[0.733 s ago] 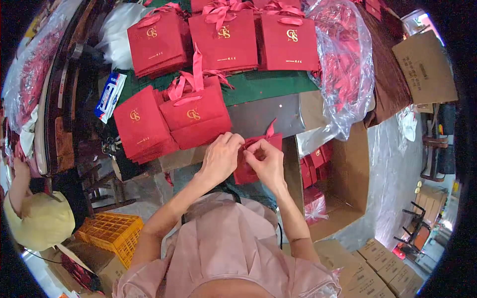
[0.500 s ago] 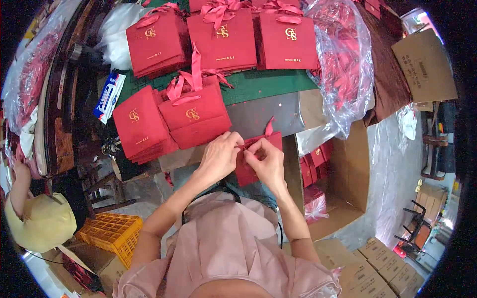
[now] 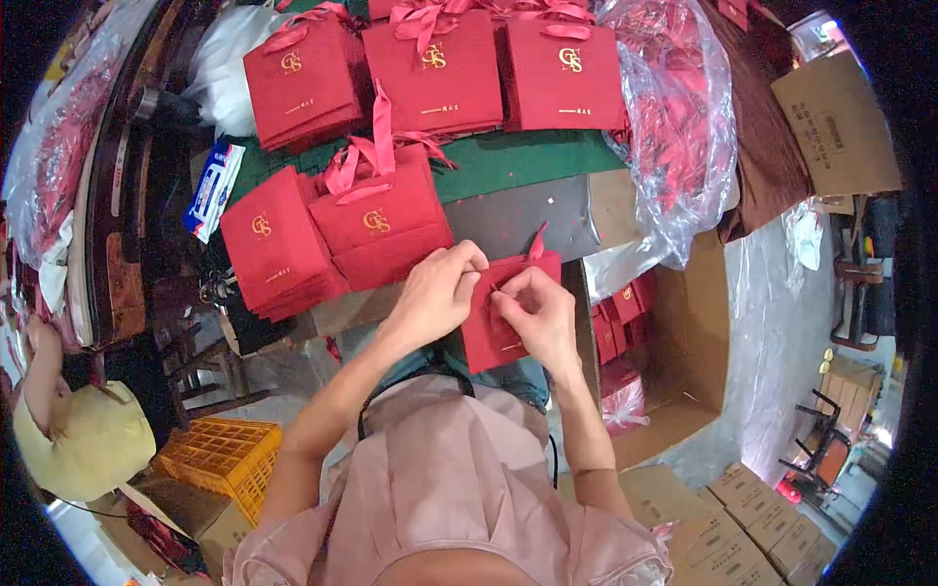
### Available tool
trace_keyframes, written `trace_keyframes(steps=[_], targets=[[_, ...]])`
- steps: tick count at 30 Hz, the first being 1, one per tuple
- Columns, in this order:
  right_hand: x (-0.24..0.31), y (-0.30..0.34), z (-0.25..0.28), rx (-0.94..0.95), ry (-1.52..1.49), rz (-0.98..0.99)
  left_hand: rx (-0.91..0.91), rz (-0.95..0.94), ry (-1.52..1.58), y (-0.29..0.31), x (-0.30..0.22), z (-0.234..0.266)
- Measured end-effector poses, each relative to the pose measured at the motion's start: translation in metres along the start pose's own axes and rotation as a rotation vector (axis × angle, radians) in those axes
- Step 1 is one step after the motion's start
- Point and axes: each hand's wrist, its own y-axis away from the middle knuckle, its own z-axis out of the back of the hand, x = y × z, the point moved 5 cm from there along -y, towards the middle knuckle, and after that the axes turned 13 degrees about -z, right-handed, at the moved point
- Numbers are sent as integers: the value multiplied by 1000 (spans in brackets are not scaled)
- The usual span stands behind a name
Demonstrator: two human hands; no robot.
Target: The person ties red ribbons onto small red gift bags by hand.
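Clock directions are taken from the red ribbon-handled gift bag [image 3: 484, 337], which lies over the lap at the near edge of the tabletop [image 3: 489, 223], twelve pointing to the top. The left hand [image 3: 435, 293] curls at the bag's upper-left edge; whether its fingers [image 3: 464, 252] grip or merely rest there cannot be told. The right hand [image 3: 539, 317] crosses the bag's front, thumb and forefinger pinched together; anything between them is too small to make out. A pink ribbon [image 3: 538, 242] rises at one o'clock; no complete handle loop is visible on this bag, which appears unfinished. By contrast, the ribboned stack [image 3: 383, 234] at ten o'clock and the row of bag stacks [image 3: 433, 83] from eleven to half past twelve bear ribbons and look complete. The stack without visible ribbon [image 3: 278, 244], at half past nine, seems to remain untreated.

Surroundings: a clear plastic sack [image 3: 674, 137] of pink-red material sits at half past one; an open carton [image 3: 699, 332] holding red bags stands at three, its wall just beside the right hand and limiting room there. A blue-and-white packet [image 3: 213, 190] lies at ten, a yellow crate [image 3: 220, 454] at eight.
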Motion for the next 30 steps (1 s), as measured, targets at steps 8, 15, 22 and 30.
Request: trace_keyframes(steps=[8, 15, 22, 30], targets=[[-2, -3, 2, 33, -82, -6, 18, 111, 204, -1, 12, -2], [-10, -13, 1, 94, -91, -61, 41, 54, 124, 0, 4, -2], [9, -8, -4, 45, -38, -48, -25, -89, -94, 2, -10, 0], [3, -14, 3, 71, -26, -59, -93, -180, -185, 3, -20, -8]])
